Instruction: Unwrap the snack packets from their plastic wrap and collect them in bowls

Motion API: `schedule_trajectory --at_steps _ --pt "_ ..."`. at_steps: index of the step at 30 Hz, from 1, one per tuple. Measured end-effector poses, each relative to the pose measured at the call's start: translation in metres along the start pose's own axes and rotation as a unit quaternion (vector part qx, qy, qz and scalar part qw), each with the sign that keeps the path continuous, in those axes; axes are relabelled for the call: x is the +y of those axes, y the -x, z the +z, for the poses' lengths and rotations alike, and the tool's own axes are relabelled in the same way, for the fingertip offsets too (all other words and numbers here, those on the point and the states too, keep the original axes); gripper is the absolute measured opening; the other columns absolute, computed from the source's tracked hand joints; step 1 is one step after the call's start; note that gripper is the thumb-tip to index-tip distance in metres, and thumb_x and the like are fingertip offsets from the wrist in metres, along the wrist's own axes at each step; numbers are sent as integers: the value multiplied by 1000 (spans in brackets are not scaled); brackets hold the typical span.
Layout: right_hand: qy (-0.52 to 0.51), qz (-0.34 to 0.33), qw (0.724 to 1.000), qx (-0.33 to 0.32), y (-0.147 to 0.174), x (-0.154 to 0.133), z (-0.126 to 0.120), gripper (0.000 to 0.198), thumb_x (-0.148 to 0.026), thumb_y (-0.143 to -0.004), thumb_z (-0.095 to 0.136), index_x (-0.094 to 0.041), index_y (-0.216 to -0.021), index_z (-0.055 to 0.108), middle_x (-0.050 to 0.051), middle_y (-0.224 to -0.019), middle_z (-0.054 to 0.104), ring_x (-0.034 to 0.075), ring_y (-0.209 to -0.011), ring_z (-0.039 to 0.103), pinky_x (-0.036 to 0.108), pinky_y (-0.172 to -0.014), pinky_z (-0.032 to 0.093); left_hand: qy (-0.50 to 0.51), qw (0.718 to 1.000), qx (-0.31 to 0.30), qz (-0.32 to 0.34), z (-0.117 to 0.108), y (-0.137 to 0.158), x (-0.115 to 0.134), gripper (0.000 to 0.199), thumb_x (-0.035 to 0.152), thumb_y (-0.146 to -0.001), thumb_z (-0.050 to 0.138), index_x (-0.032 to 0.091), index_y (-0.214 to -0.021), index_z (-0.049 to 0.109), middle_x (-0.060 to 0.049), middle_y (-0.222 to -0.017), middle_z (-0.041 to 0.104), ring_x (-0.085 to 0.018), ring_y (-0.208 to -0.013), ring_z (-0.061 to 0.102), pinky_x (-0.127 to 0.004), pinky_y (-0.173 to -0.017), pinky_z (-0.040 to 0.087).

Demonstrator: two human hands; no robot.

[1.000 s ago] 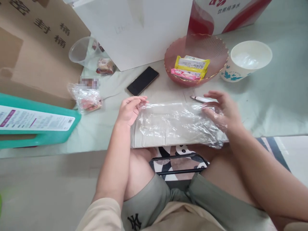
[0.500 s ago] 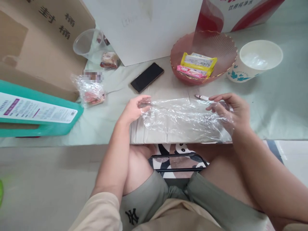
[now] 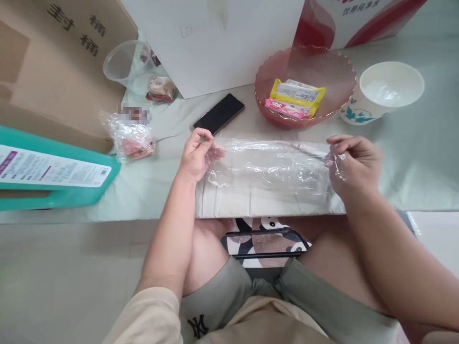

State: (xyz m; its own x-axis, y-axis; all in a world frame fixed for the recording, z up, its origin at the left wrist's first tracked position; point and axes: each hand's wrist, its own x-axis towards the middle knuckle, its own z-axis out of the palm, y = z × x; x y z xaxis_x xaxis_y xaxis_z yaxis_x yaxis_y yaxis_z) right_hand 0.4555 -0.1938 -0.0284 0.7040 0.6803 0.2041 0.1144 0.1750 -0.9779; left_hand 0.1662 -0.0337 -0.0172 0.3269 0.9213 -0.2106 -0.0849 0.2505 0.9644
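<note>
A sheet of clear plastic film, perhaps a bag (image 3: 268, 177), stretches between my two hands just above the table's front edge. My left hand (image 3: 198, 155) pinches its left end, thumb against fingertips. At the other end my right hand (image 3: 356, 160) is closed on the film, its fingers curled. Through the plastic a small thin white object shows faintly near the top right; I cannot make out what it is. Just beyond my left hand lies a black phone (image 3: 219, 113). A pink ribbed bowl (image 3: 261, 102) with wrapped snack bars (image 3: 297, 98) stands past the film.
A paper cup (image 3: 369, 107) with leaf prints stands right of the bowl. At left are a cardboard box (image 3: 64, 81), a green container (image 3: 71, 191), a clear plastic cup (image 3: 124, 64) and packaged snacks (image 3: 134, 143). A white box (image 3: 222, 48) and a red-and-white carton (image 3: 358, 24) stand behind.
Both hands have drawn slightly apart, pulling the film wider and flatter. My left hand has closed into a pinch, and my right hand has shifted right with fingers more curled.
</note>
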Motion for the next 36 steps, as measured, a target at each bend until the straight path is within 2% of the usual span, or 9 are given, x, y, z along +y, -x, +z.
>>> schedule_trajectory --at_steps 9,12,15,18,21,25,29,32,36 --pt "57 55 996 39 3 -14 3 15 -16 -55 57 -21 -65 68 3 -68 66 11 -45 48 26 -38 32 55 989 -56 -123 -6 -5 11 27 41 -71 72 18 -79 61 -4 -87 71 -17 -68 71 -20 -43 45" --pt "114 -19 985 126 3 -29 -7 30 -14 -54 51 -24 -72 73 -2 -49 51 13 -38 41 30 -39 23 34 993 -66 -90 -2 2 10 39 19 -55 83 19 -88 62 0 -94 65 -12 -67 68 -15 -35 29" --pt "87 -115 979 146 -1 -52 -6 18 -13 -59 57 -26 -69 64 0 -61 58 13 -41 45 31 -41 26 37 990 -104 -87 0 8 11 43 10 -53 79 18 -92 62 -1 -101 62 -9 -70 66 -13 -35 24" --pt "79 -48 988 -124 -6 -68 24 23 -20 -67 74 -25 -89 67 4 -89 71 18 -71 66 36 -64 53 53 983 -158 -80 -2 11 14 44 10 -56 79 17 -96 63 -3 -106 62 -10 -76 67 -13 -39 28" --pt "124 69 903 -405 -10 -62 70 57 -35 -65 84 -25 -118 64 11 -130 67 27 -113 66 45 -93 56 63 970 -225 -74 -7 11 17 45 15 -58 82 17 -100 65 -5 -110 64 -12 -77 68 -15 -44 36" --pt "215 168 779 -564 -8 -43 102 26 -37 -72 78 -21 -91 68 4 -79 72 21 -68 68 33 -63 54 79 965 -242 -66 -14 9 20 58 23 -62 84 24 -115 62 -6 -120 68 -16 -82 71 -19 -52 45" --pt "132 209 870 -426 6 -39 85 23 -40 -74 76 -22 -79 61 -1 -65 65 13 -52 59 27 -52 47 167 976 -125 -63 -10 6 16 56 54 -75 74 24 -119 59 -9 -127 70 -23 -104 72 -27 -73 56" --pt "44 246 924 -291 17 -35 70 32 -44 -69 79 -23 -80 56 -3 -64 63 12 -51 59 25 -51 46 184 961 -167 -124 10 10 5 70 74 -72 67 18 -113 63 -17 -128 71 -29 -112 70 -36 -84 58" --pt "-1 267 936 -228 25 -23 64 37 -44 -66 79 -24 -79 50 -6 -62 61 12 -50 61 23 -50 46 87 953 -233 -174 43 19 -11 61 47 -60 90 16 -107 66 -14 -110 77 -22 -90 75 -28 -72 56"
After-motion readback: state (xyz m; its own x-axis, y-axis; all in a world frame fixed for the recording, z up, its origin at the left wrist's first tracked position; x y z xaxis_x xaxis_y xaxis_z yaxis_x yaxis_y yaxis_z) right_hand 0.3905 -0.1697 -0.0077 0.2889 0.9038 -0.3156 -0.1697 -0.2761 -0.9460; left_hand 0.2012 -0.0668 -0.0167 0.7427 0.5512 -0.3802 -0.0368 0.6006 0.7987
